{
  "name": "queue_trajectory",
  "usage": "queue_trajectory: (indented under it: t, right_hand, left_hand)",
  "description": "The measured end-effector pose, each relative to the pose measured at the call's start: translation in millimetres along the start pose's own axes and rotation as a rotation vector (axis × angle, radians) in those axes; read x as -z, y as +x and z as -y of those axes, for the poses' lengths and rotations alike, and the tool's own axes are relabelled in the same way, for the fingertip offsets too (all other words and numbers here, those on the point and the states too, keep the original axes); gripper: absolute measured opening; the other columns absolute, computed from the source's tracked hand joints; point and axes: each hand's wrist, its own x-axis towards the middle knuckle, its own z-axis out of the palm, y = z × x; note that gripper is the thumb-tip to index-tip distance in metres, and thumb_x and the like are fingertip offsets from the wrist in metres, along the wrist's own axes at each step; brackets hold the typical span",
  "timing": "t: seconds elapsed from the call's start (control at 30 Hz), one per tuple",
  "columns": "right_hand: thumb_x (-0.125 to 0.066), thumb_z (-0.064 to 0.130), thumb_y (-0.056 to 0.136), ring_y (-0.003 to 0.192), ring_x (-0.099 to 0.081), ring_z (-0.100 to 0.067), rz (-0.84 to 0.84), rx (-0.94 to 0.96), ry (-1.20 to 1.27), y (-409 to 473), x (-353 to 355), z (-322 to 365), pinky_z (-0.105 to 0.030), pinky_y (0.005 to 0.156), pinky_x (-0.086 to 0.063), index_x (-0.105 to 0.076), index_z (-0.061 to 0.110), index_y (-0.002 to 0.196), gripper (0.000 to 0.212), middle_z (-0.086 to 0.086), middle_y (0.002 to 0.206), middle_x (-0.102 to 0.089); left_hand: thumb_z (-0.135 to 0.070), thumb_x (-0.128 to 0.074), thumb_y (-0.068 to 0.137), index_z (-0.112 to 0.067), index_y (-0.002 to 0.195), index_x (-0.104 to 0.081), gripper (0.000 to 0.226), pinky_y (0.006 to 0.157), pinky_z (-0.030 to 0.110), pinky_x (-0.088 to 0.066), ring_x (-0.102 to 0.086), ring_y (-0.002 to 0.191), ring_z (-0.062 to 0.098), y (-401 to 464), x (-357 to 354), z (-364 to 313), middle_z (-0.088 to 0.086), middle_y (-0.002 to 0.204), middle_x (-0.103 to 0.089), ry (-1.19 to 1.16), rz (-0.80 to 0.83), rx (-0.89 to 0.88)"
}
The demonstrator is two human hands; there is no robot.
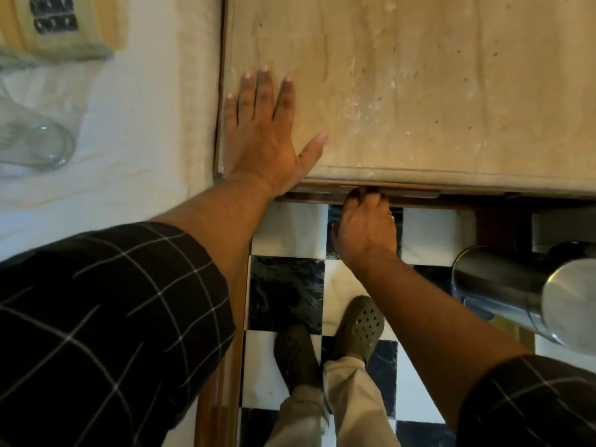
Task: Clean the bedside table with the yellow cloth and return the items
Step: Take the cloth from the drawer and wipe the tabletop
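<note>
Marble-look tabletop is seen bare, w/ pale smears and specks near its front edge. Left hand is laid flat on the near-left corner, fingers spread wide, nothing held. Right hand is curled at the front edge just below the top, apparently on a drawer lip or handle; what exactly is gripped can't be told. Yellow cloth is not seen anywhere, so it is prob. being fetched from the drawer. For this step, the top should be braced w/ the left hand while the pull is kept straight and slow. Items are parked on the bed at left: a glass jug on its side, a phone beyond. A steel flask is seen close by the right forearm and could be knocked.
</note>
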Motion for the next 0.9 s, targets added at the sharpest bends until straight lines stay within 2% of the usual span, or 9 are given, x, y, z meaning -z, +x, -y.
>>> queue_trajectory:
  t: [0.07, 0.17, 0.33, 0.6, 0.73, 0.9]
  right_hand:
    - [-0.057, 0.037, 0.093, 0.119, -0.045, -0.038, 0.017, -0.050, 0.118, 5, 0, -6, -0.043, 0.094, -0.048, -0.038, 0.006, 0.138, 0.058, -0.026, 0.134, -0.038]
    - [-0.059, 0.036, 0.092, 0.120, -0.046, -0.035, 0.042, -0.002, 0.170, 9, -2, -16, -0.042, 0.094, -0.048, -0.033, 0.009, 0.142, 0.063, -0.022, 0.136, -0.039]
    - [-0.059, 0.033, 0.092, 0.106, -0.055, -0.034, 0.017, -0.004, 0.159, 15, 1, -19, -0.038, 0.083, -0.049, -0.048, 0.006, 0.128, 0.046, -0.020, 0.120, -0.055]
    - [-0.058, 0.036, 0.093, 0.112, -0.049, -0.032, 0.107, -0.002, 0.221, -34, -23, -18, -0.040, 0.092, -0.050, -0.038, 0.006, 0.138, 0.057, -0.018, 0.132, -0.043]
    - [-0.057, 0.036, 0.093, 0.119, -0.047, -0.033, 0.167, 0.017, 0.260, -64, -41, -19, -0.039, 0.098, -0.047, -0.037, 0.007, 0.141, 0.060, -0.019, 0.138, -0.043]
    - [-0.057, 0.039, 0.092, 0.118, -0.048, -0.029, 0.216, 0.013, 0.297, -91, -56, -19, -0.038, 0.100, -0.045, -0.037, 0.010, 0.141, 0.059, -0.015, 0.137, -0.047]
  left_hand:
    - [-0.076, -0.015, 0.085, -0.020, 0.155, -0.008, 0.089, 0.120, 0.053, -0.008, -0.003, 0.150, 0.034, 1, 0, 0, 0.016, 0.163, -0.004, 0.012, -0.012, 0.002]
    - [-0.076, -0.015, 0.085, -0.021, 0.154, -0.009, 0.089, 0.120, 0.052, -0.006, -0.002, 0.150, 0.033, -1, -1, -2, 0.016, 0.163, -0.004, 0.018, -0.013, 0.003]
    - [-0.078, -0.014, 0.084, -0.022, 0.154, -0.009, 0.090, 0.120, 0.050, -0.006, -0.002, 0.150, 0.033, 0, -1, -1, 0.016, 0.163, -0.004, 0.015, -0.020, 0.003]
    - [-0.079, -0.014, 0.083, -0.021, 0.154, -0.007, 0.091, 0.120, 0.051, -0.007, -0.003, 0.150, 0.033, 2, -3, -2, 0.016, 0.163, -0.005, 0.029, -0.011, 0.009]
    - [-0.078, -0.015, 0.084, -0.020, 0.154, -0.005, 0.091, 0.120, 0.051, -0.007, -0.002, 0.150, 0.034, 1, -2, 0, 0.016, 0.163, -0.003, 0.020, -0.002, 0.003]
    - [-0.077, -0.017, 0.084, -0.020, 0.154, -0.005, 0.091, 0.120, 0.052, -0.007, -0.001, 0.150, 0.034, 0, 0, 0, 0.016, 0.163, -0.003, 0.023, 0.025, 0.006]
